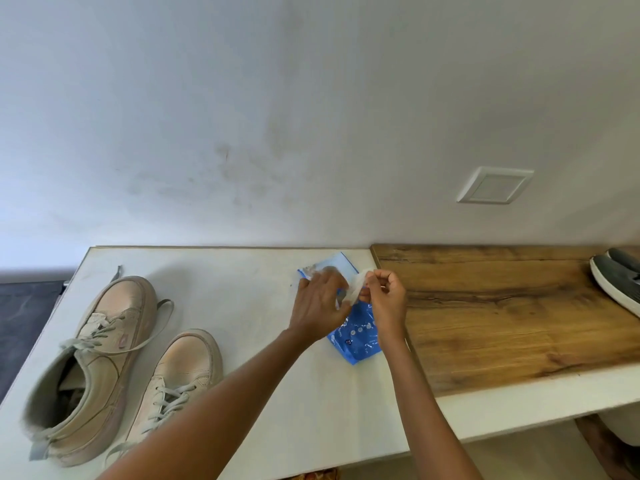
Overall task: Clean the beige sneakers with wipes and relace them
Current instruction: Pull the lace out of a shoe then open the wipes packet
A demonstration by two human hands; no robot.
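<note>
Two beige sneakers (pixel 114 368) are sitting laced at the left of our white table (pixel 249 289). Over the blue wipes pack (pixel 360 336), our right hand (pixel 386 299) is pinching a white wipe (pixel 356 289); our left hand (pixel 320 303) is gripping its other end.
</note>
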